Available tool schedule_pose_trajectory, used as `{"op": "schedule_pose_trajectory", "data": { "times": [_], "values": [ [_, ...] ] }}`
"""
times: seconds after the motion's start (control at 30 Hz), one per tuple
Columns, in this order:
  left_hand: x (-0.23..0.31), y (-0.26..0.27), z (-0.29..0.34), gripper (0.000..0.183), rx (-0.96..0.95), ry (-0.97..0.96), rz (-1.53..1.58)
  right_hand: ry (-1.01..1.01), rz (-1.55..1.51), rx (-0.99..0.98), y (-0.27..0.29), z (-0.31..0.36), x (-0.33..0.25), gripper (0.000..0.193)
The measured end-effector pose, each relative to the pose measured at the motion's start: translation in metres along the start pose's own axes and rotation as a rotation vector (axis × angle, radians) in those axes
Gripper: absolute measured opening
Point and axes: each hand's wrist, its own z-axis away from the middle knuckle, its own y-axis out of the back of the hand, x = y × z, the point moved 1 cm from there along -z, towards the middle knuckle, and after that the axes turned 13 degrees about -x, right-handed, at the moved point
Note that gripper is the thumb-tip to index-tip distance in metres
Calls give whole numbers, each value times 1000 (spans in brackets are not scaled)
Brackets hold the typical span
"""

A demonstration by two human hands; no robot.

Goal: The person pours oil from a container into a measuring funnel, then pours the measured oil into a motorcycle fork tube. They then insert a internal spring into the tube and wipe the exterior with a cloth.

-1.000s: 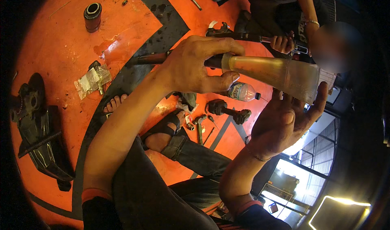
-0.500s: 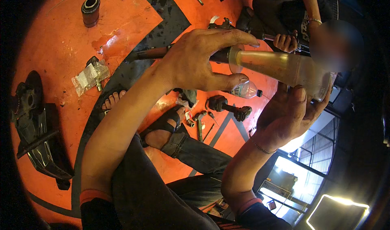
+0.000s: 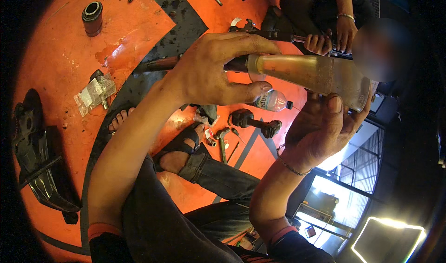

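Note:
My left hand point(image 3: 209, 68) is wrapped round a long dark tube point(image 3: 238, 64), thumb below and fingers above. The tube's far end shows left of the hand as a dark rod. At the tube's right end is the narrow collared end of a translucent, yellowish, tapered plastic container point(image 3: 297, 71), tilted nearly sideways. My right hand point(image 3: 320, 126) grips the container's wide end from below, thumb on the near side and fingers behind it. Whether the tube goes into the container's neck cannot be made out. A clear water bottle point(image 3: 274, 100) lies just beyond my left thumb.
A co-worker's hands point(image 3: 327, 42) hold a dark rod at the upper right. On the orange floor are a black cylinder point(image 3: 93, 22), a plastic bag with a metal part point(image 3: 95, 93), a cordless power tool point(image 3: 254, 123), and a large black part with a spring point(image 3: 42, 165) at left.
Both my hands, with the tube and container, have shifted slightly left in the picture, along with the whole scene. The co-worker's second hand has come down onto the rod.

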Motion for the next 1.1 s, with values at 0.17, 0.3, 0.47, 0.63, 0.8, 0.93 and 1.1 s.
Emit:
{"op": "schedule_pose_trajectory", "data": {
  "times": [0.17, 0.3, 0.47, 0.63, 0.8, 0.93, 1.1],
  "values": [
    [1, 0, 0, 49, -2, -1, -4, 22, -6, 8, -2, -1, -2, 94],
    [1, -1, 1, 44, 10, -7, 16, -5, 8, 1, -2, 0, -3, 98],
    [3, 1, 2, 44, -19, 41, 54, 19, 4, -39, 8, 0, -3, 98],
    [2, -1, 1, 45, 2, 28, 32, 71, -105, -82, 14, 0, -5, 102],
    [4, 0, 1, 48, 0, 46, 4, 74, -110, -101, 14, 0, -6, 103],
    [3, 0, 1, 52, -7, 43, 24, 72, -102, -100, 15, -1, -6, 103],
    [6, 2, 0, 58, -17, 61, -3, 70, -100, -94, 13, -2, -7, 107]
  ]
}}
